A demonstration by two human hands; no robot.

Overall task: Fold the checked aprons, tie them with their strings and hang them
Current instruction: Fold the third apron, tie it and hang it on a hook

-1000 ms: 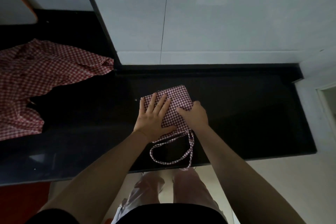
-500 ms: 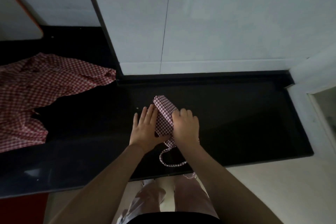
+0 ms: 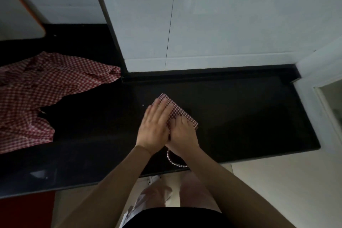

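- the folded apron point(image 3: 180, 114), just right of frame centre on the black counter point(image 3: 259, 116), is narrower than a second ago; we have folded it over again
- our left hand point(image 3: 154, 127) presses it with flat fingers; our right hand point(image 3: 182, 132) curls on its near edge
- its string point(image 3: 174, 161) loops loose below our wrists, so tying seems next
- the second apron point(image 3: 42, 94) lies unfolded at left
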